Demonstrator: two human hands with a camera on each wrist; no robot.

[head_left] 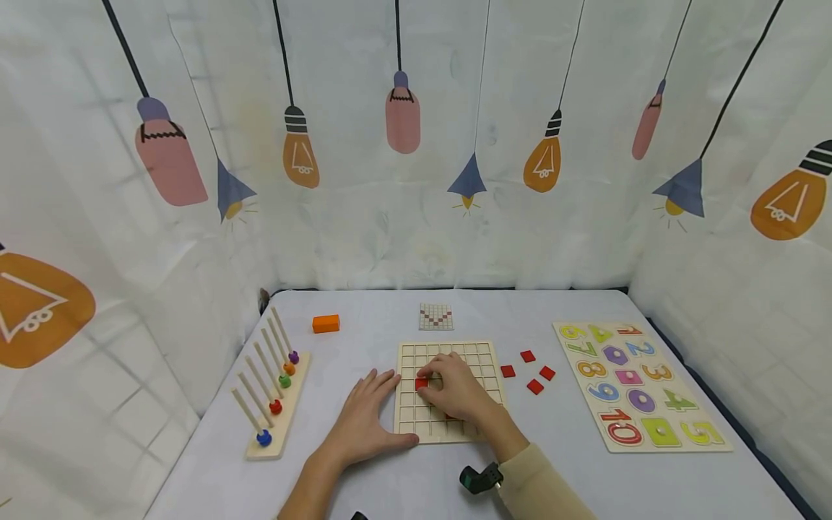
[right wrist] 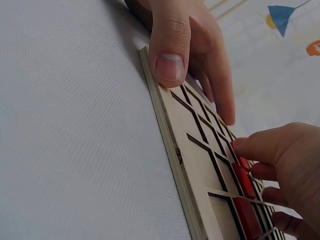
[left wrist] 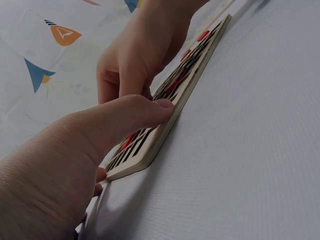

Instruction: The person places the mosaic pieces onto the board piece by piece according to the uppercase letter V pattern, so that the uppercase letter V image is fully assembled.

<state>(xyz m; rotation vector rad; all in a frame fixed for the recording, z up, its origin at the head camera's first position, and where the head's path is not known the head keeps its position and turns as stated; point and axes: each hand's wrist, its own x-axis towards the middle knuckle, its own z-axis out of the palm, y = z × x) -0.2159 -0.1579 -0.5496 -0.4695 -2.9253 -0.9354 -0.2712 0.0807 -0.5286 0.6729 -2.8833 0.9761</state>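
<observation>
A wooden grid board (head_left: 409,422) lies flat before me. My left hand (head_left: 367,419) is spread along its left side, with the thumb (left wrist: 162,107) resting on the near edge and the fingers by the left edge. Over the board, my right hand (head_left: 455,386) pinches a small red square tile (head_left: 421,384) between thumb and fingers at a cell in the left part. Other red tiles (right wrist: 246,217) sit in the grid in a row, seen in the right wrist view; the right hand mostly hides them from above.
Several loose red tiles (head_left: 535,386) lie right of the board. A patterned card (head_left: 435,316) lies behind it. An orange block (head_left: 326,323) and a wooden peg stand (head_left: 263,451) with coloured beads are at left. A number-and-shape puzzle board (head_left: 702,404) lies at right.
</observation>
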